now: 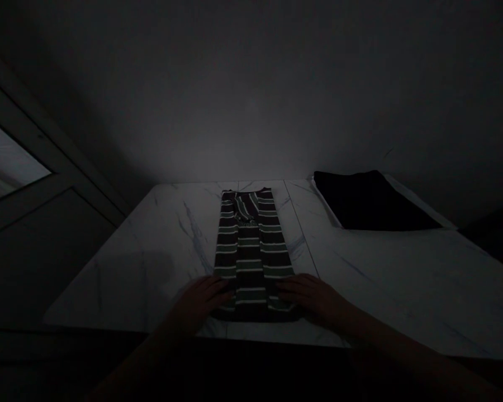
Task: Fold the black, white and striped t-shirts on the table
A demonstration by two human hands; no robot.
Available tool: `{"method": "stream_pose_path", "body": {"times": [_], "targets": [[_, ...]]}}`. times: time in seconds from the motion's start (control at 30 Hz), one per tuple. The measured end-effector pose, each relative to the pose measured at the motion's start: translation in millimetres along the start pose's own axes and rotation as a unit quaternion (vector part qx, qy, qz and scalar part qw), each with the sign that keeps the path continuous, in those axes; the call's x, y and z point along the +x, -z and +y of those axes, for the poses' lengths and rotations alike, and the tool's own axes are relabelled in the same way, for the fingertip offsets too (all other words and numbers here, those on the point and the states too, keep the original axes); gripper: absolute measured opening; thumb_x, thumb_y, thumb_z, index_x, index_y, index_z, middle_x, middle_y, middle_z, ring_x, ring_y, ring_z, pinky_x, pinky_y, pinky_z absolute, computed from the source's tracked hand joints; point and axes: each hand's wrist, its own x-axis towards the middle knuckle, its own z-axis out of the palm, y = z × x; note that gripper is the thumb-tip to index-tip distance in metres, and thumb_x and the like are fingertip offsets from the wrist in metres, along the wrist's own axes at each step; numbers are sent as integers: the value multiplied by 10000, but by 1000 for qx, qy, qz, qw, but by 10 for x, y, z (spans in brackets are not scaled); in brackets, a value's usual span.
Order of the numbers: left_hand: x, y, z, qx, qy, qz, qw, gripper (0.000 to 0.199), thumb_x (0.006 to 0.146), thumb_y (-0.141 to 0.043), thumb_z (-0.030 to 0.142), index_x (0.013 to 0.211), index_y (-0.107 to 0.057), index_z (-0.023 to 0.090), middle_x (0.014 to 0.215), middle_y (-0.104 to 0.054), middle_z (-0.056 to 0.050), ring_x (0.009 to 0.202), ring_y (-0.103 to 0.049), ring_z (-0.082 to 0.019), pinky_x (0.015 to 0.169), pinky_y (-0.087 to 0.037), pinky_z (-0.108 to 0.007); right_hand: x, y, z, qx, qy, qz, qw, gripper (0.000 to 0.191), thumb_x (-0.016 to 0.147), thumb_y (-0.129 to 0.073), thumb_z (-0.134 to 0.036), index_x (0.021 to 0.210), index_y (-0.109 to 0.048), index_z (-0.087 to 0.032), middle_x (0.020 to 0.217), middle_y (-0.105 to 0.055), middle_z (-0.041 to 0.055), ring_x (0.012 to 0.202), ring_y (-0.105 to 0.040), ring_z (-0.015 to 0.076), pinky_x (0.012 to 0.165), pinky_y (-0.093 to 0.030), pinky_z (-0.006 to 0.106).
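A striped shirt (250, 251), dark with green and pale bands, lies folded lengthwise into a long strip on the marble-patterned table. Its sides are turned inward, and a sleeve lies bunched near the neckline at the far end. My left hand (201, 301) rests on the near left corner of the shirt, fingers stretched over the cloth. On the near right corner lies my right hand (308, 296), its fingers extended flat across the fabric. Both thumbs are hard to make out in the dim light.
The white table (151, 268) with blue-grey veins stands against a plain wall (251, 100). Toward the back right lies a flat black cloth (373, 204) over something white. A framed door or window (17, 156) is at the left. The room is very dark.
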Motion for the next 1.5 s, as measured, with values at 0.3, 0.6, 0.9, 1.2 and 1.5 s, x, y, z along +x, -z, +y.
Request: {"method": "stream_pose_path", "body": {"times": [0.3,0.6,0.9,1.2,1.5], "targets": [[166,123,-108,-160,-107,-4,981,542,937,-426,155,1455,-429,314,1545,-448,-40,1481,-311,-218,1214,-290,-505,-8,-93,153,74,62,72,993,476,857,-464,-85,1295,-581,-229,1416,-588,93,1392,-440,206,1124,-370,478],[-146,453,668,-459,11,-84,884,334,986,-464,322,1276,-628,327,1223,-716,-42,1143,-657,-216,991,-523,-346,-229,495,-718,338,-78,9,938,378,846,-529,-183,1192,-661,-256,1072,-740,54,946,-698,188,815,-549,293],[1165,739,-133,-447,333,258,789,333,919,-544,456,1077,-658,186,1063,-729,-63,1024,-664,-225,907,-523,-333,827,638,281,171,-371,344,845,272,930,-524,-360,1120,-591,-177,1028,-716,93,934,-667,241,807,-524,333],[1759,-23,-877,-194,471,216,833,185,945,-390,112,1029,-530,199,895,-678,-83,844,-665,-218,718,-455,-303,1449,339,951,7,-541,144,828,285,1038,-400,-293,1261,-528,-170,1067,-721,145,974,-682,268,753,-447,317],[1749,-41,-828,-213,405,267,848,243,910,-514,184,1141,-455,232,910,-664,-26,810,-661,-194,726,-474,-294,1490,428,969,-29,-525,152,837,343,1064,-321,-354,1304,-505,-190,1065,-724,114,962,-682,243,741,-449,301]]}}
